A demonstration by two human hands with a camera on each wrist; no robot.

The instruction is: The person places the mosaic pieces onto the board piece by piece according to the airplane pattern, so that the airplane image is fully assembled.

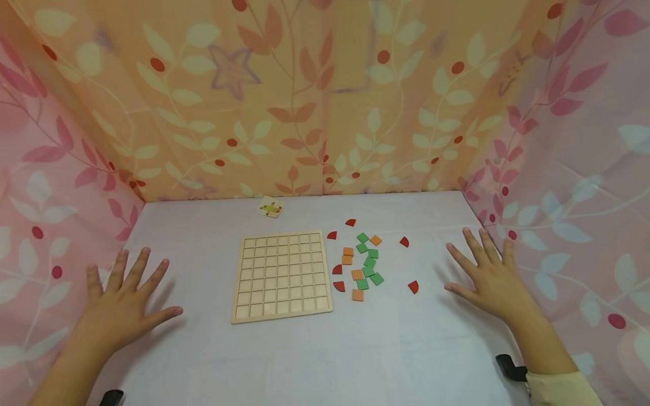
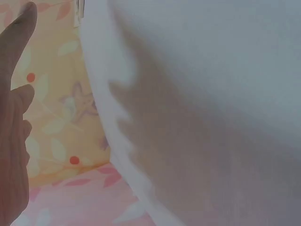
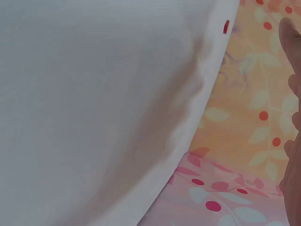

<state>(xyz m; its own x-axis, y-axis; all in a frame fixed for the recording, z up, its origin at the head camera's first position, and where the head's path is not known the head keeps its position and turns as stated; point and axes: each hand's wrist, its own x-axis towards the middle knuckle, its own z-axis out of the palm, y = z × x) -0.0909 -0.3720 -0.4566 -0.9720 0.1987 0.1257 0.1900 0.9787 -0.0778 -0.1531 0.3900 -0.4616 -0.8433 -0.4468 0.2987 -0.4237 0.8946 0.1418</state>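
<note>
My left hand (image 1: 119, 304) hovers over the left side of the table with fingers spread, holding nothing. On the opposite side my right hand (image 1: 490, 276) is held up likewise, fingers spread and free of any object. Between them lies a square wooden grid board (image 1: 284, 277), its cells bare. Right of the board are scattered green square tiles (image 1: 373, 254), orange square tiles (image 1: 358, 295) and red quarter-circle pieces (image 1: 413, 287). The red pieces nearest my right hand are apart from it. In the left wrist view the left hand (image 2: 14, 122) shows only at the edge.
A small stack of printed cards (image 1: 271, 207) lies near the table's back edge. The table has a white cloth (image 1: 284, 361). Floral curtains (image 1: 304, 113) stand behind it and at both sides. Black straps or mounts (image 1: 510, 369) show near both wrists.
</note>
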